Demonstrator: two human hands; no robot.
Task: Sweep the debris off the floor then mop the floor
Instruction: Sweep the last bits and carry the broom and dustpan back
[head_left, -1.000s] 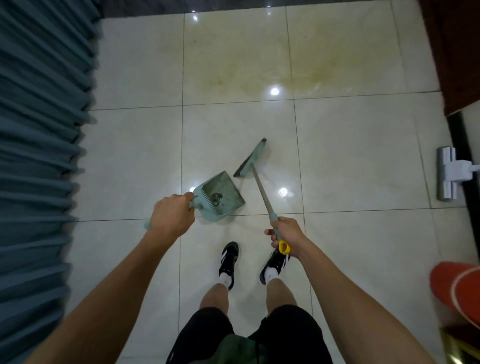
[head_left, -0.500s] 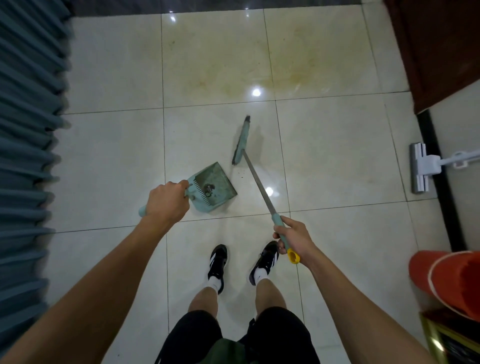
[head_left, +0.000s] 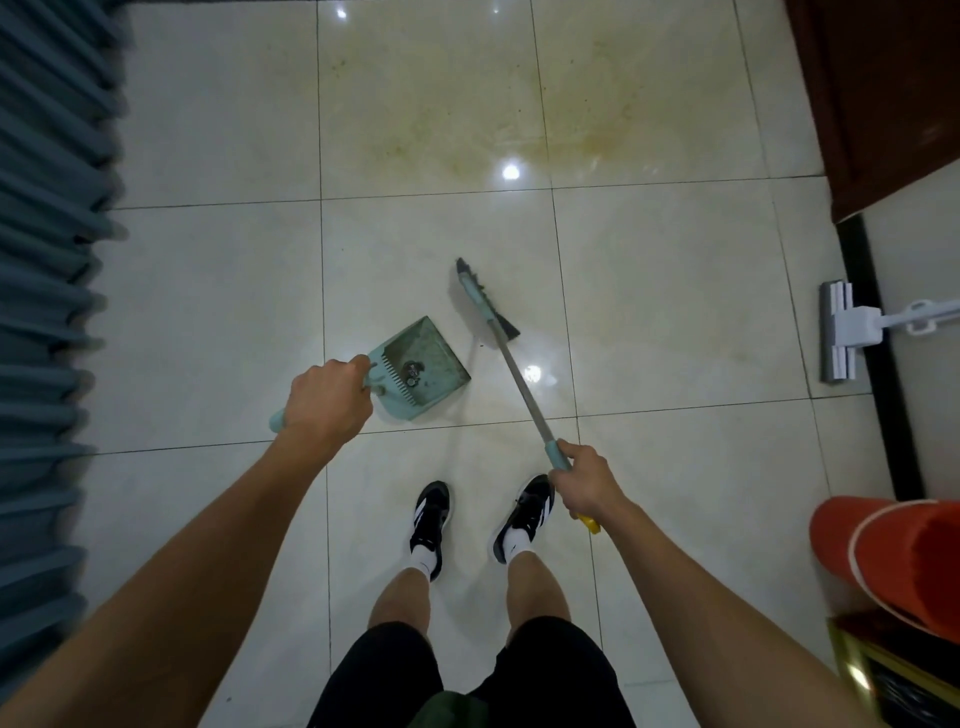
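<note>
My left hand (head_left: 328, 401) grips the handle of a teal dustpan (head_left: 423, 370), held low over the pale tiled floor (head_left: 675, 312). A small dark clump of debris (head_left: 413, 371) lies inside the pan near its comb teeth. My right hand (head_left: 586, 482) is closed on the teal grip of a broom; its metal shaft (head_left: 519, 387) runs up to the teal broom head (head_left: 485, 304) with dark bristles, just right of the pan's open edge. Yellowish stains (head_left: 519, 130) mark the tiles farther ahead.
A white flat mop (head_left: 844, 330) rests on the floor at the right by a black skirting strip. Blue pleated curtains (head_left: 47, 312) line the left side. A dark wooden door (head_left: 883, 93) is at top right. An orange bucket (head_left: 893, 551) stands at lower right.
The broom head has swung from tilting left to tilting right, ending closer to the dustpan's open edge. The view has shifted so the mop and door sit further in frame.
</note>
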